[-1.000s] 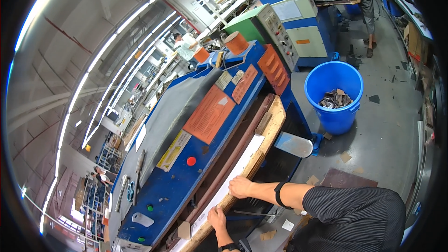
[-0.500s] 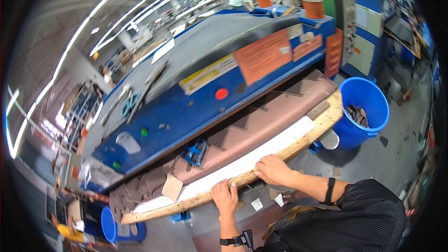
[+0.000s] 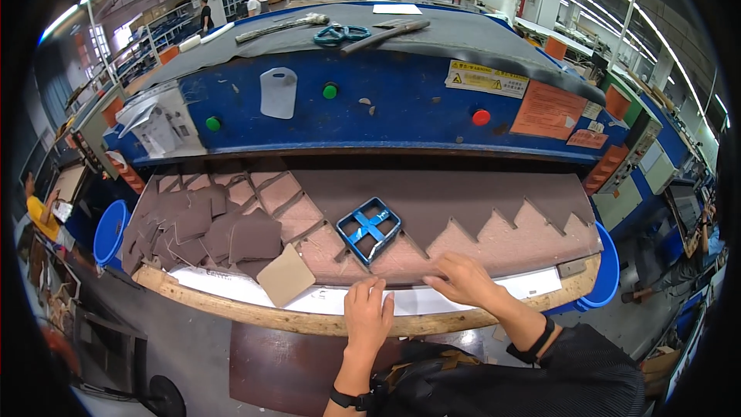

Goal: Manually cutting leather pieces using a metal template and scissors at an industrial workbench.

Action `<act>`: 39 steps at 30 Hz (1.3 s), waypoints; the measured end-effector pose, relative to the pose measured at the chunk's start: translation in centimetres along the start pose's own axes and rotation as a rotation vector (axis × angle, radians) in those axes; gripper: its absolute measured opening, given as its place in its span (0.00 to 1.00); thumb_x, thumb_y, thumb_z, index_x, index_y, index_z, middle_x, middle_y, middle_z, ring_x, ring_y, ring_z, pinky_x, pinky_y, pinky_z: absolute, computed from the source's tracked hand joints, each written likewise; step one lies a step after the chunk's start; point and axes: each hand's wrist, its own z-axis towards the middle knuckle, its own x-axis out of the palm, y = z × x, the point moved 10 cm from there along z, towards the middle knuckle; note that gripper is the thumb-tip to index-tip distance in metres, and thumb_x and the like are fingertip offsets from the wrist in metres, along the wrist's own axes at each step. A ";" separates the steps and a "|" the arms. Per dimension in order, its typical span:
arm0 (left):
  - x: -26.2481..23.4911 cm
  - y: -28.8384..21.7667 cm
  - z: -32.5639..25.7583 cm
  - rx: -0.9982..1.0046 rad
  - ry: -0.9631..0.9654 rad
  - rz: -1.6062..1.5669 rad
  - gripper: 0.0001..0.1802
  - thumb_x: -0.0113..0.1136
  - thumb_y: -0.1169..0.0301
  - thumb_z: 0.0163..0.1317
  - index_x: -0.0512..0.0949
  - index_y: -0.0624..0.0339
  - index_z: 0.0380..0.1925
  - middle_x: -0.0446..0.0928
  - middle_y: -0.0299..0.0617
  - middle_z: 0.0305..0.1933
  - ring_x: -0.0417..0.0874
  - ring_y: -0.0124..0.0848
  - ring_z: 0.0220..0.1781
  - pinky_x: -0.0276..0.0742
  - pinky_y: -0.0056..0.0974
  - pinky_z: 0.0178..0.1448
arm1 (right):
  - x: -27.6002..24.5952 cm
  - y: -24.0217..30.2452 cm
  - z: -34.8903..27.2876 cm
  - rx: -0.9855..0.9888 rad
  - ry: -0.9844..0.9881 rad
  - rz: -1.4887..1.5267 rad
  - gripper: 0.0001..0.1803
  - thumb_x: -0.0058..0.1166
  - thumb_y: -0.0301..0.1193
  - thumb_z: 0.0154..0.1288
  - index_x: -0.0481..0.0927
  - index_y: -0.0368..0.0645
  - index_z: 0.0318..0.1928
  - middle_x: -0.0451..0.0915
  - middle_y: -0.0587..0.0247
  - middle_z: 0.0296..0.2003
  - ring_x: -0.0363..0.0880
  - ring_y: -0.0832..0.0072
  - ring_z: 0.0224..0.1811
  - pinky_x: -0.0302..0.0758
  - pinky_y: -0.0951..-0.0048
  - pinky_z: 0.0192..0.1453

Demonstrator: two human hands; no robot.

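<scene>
My left hand (image 3: pixel 366 316) rests at the white strip (image 3: pixel 421 301) by the wooden front edge (image 3: pixel 293 320), fingers bent and thumb apart, with nothing visible in it. To its right, my right hand (image 3: pixel 463 282) reaches over the near rim of the pink cutting pad (image 3: pixel 486 251), thumb apart from the fingers and no object showing. Just beyond both hands, a blue metal cutting die (image 3: pixel 370 225) with a cross brace lies at the zigzag-cut edge of a dark brown sheet (image 3: pixel 463 193). A tan squarish piece (image 3: pixel 285 276) overlaps the strip left of my left hand.
Brown cut pieces (image 3: pixel 193 220) heap at the pad's left. A blue press beam (image 3: pixel 401 120) spans behind, with green (image 3: pixel 330 90) and red (image 3: pixel 481 117) buttons. Blue bins (image 3: pixel 112 230) flank the table. Scissors (image 3: pixel 341 34) lie on top. Other people stand farther off.
My view has swung round to face the press squarely. My right hand has moved from the wooden edge onto the pad's near rim; the left stays near the edge.
</scene>
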 end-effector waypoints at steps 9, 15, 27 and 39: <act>-2.8 0.2 -5.8 0.026 0.141 0.040 0.20 0.65 0.73 0.55 0.79 0.71 0.48 0.76 0.52 0.51 0.77 0.51 0.53 0.74 0.49 0.56 | 9.3 11.9 6.9 -0.333 0.155 -0.278 0.21 0.62 0.46 0.58 0.84 0.38 0.28 0.83 0.51 0.29 0.82 0.59 0.40 0.73 0.56 0.46; -4.0 0.5 -10.1 -0.004 0.236 0.030 0.20 0.64 0.74 0.54 0.79 0.72 0.47 0.76 0.52 0.49 0.78 0.50 0.51 0.76 0.48 0.54 | 14.3 13.9 3.8 -0.255 0.212 -0.254 0.18 0.61 0.43 0.57 0.84 0.39 0.26 0.84 0.52 0.28 0.84 0.57 0.35 0.73 0.56 0.45; -5.8 -1.9 -14.1 0.051 0.201 0.058 0.20 0.64 0.74 0.54 0.80 0.73 0.47 0.78 0.52 0.50 0.79 0.48 0.53 0.78 0.45 0.57 | 7.2 4.3 1.4 0.239 0.311 0.920 0.18 0.61 0.40 0.69 0.75 0.47 0.23 0.71 0.78 0.22 0.64 0.88 0.25 0.61 0.79 0.29; -5.6 0.4 -6.7 -0.250 0.097 -0.392 0.16 0.65 0.73 0.61 0.80 0.66 0.49 0.80 0.49 0.46 0.82 0.38 0.47 0.76 0.38 0.51 | 5.4 3.3 -0.4 0.291 0.093 1.020 0.16 0.62 0.38 0.68 0.75 0.48 0.25 0.71 0.78 0.23 0.63 0.88 0.27 0.61 0.80 0.31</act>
